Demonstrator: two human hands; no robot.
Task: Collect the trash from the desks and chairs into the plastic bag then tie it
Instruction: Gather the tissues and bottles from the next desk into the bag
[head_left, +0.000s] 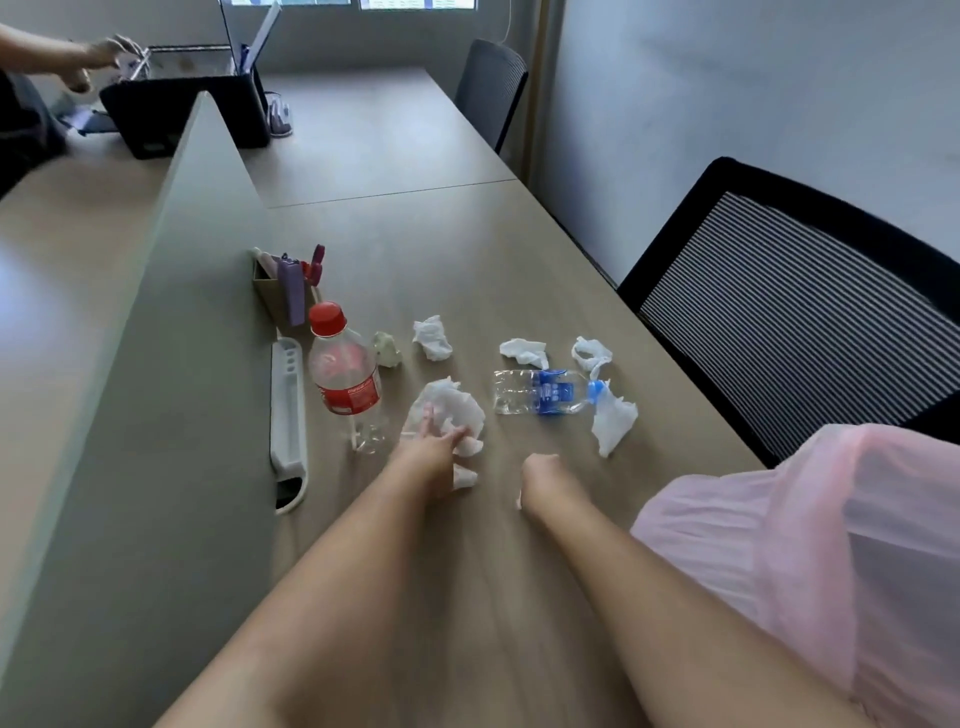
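Note:
Crumpled white tissues lie scattered on the desk (519, 260). My left hand (434, 454) reaches onto the largest tissue (457, 405), two fingers stretched over it, and small tissue wads (466, 475) stick out from under its palm. My right hand (540, 480) is curled into a fist with a white scrap (518, 500) showing at its edge. An empty blue-label bottle (543, 392) lies on its side between more tissues (613, 421). A red-cap bottle (345, 376) stands to the left. The pink plastic bag (810, 545) lies beside my right forearm.
A grey divider (171, 312) runs along the left, with a white tray (288, 415) and a small holder of pens (285, 288) beside it. A black mesh chair (789, 312) stands right of the desk. Another person's hand (104, 54) is at a black bin (192, 111) far left.

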